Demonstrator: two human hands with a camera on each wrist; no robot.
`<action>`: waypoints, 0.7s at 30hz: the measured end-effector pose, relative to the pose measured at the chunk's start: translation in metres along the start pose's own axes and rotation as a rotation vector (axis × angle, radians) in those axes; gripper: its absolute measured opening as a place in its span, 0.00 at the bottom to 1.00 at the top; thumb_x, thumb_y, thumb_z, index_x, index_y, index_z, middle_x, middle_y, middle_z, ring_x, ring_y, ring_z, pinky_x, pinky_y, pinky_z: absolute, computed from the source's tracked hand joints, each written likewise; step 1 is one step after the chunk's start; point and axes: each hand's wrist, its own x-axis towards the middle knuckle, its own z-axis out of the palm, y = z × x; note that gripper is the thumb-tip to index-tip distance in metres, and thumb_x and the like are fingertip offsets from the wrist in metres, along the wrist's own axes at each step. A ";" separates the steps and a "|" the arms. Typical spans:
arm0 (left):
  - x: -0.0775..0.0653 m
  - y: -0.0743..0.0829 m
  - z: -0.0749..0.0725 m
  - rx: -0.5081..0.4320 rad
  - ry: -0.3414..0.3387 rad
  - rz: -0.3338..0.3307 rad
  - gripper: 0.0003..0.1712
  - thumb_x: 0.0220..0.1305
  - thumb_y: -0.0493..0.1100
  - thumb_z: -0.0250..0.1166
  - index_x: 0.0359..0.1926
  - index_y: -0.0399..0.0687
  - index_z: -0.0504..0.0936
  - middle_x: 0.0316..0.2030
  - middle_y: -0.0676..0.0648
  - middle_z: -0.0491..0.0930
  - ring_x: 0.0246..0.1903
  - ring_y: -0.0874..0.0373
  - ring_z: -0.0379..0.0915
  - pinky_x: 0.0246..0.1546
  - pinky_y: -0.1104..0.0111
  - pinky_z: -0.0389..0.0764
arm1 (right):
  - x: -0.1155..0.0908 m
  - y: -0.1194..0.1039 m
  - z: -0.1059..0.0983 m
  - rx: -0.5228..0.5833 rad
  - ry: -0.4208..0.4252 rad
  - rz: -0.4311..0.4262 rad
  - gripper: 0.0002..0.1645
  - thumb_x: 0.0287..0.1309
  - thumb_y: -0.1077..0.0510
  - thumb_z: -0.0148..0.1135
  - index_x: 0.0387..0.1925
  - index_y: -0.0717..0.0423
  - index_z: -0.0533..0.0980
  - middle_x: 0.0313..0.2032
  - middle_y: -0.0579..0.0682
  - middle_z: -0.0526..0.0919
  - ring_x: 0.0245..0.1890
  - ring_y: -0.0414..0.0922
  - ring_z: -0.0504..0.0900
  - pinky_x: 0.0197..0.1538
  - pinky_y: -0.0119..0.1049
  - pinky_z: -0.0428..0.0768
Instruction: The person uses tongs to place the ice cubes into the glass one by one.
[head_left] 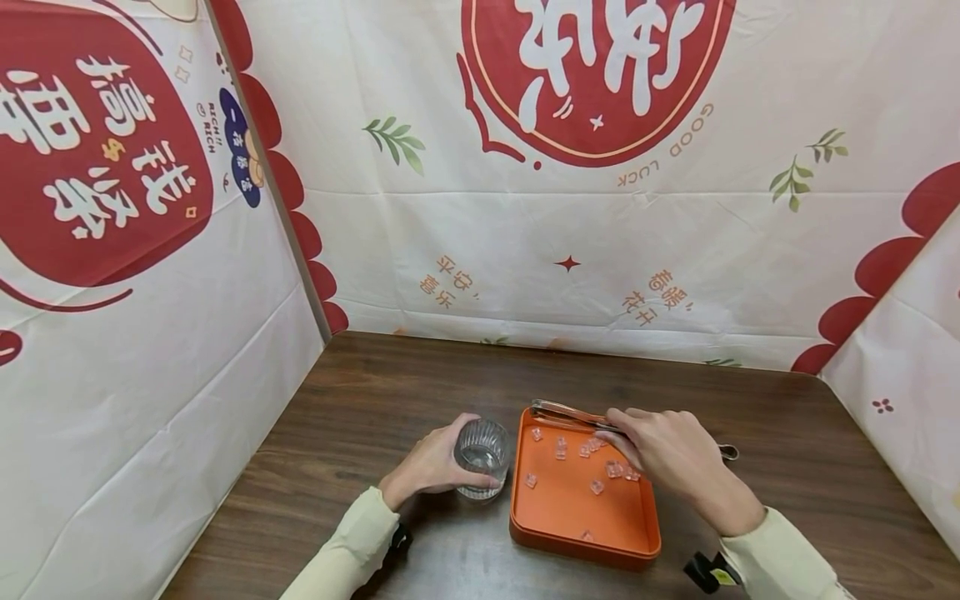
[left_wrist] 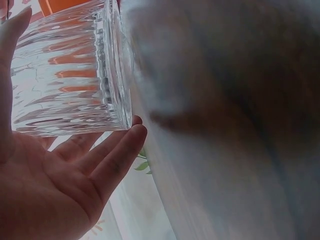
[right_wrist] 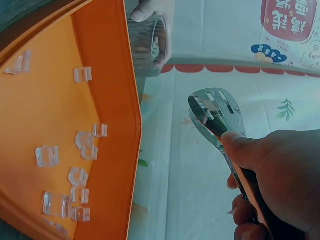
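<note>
The left hand (head_left: 433,462) has its thumb and fingers curved around the ribbed glass (head_left: 482,457), which is just beside the orange tray (head_left: 555,521), between nine and ten o'clock from the tray's middle. The right hand (head_left: 671,454), at about two o'clock, grips the metal tongs (head_left: 573,414); their head is above the tray's eleven o'clock edge. Clear cubes (head_left: 597,487) lie scattered in the tray, one alone near six o'clock.

We have the tray (head_left: 555,512) on the table (head_left: 390,400), with the tumbler (head_left: 483,454) in the left hand (head_left: 431,461) just left of it. Cubes (head_left: 561,448) lie in the tray, mostly toward its far side. The right hand (head_left: 671,454) holds tongs (right_wrist: 220,120) at the far rim — touching or above, we can't tell.
</note>
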 end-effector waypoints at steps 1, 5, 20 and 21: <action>0.000 0.000 0.000 0.001 0.001 0.002 0.53 0.39 0.70 0.78 0.65 0.58 0.67 0.49 0.49 0.82 0.47 0.54 0.79 0.46 0.58 0.79 | 0.001 -0.001 0.001 0.002 0.008 -0.008 0.19 0.67 0.39 0.58 0.26 0.44 0.69 0.15 0.35 0.65 0.10 0.33 0.58 0.15 0.28 0.53; 0.000 0.000 0.001 0.007 0.007 0.010 0.53 0.39 0.70 0.77 0.64 0.58 0.67 0.48 0.49 0.82 0.47 0.54 0.79 0.45 0.58 0.80 | 0.005 -0.004 0.003 0.004 0.025 -0.029 0.22 0.70 0.37 0.52 0.25 0.45 0.69 0.15 0.35 0.65 0.10 0.34 0.59 0.15 0.28 0.53; 0.003 0.000 0.006 0.002 0.018 0.032 0.52 0.39 0.70 0.78 0.64 0.59 0.67 0.47 0.50 0.82 0.45 0.55 0.79 0.45 0.61 0.80 | 0.018 -0.018 0.016 0.033 -0.028 -0.021 0.17 0.58 0.45 0.68 0.24 0.43 0.69 0.15 0.34 0.63 0.11 0.32 0.57 0.15 0.27 0.54; 0.003 0.000 0.006 0.003 0.017 0.032 0.52 0.39 0.70 0.78 0.64 0.59 0.67 0.47 0.49 0.82 0.45 0.54 0.80 0.45 0.60 0.80 | 0.019 -0.018 0.017 0.036 -0.036 -0.019 0.16 0.59 0.45 0.67 0.25 0.43 0.70 0.15 0.34 0.64 0.11 0.32 0.59 0.15 0.27 0.55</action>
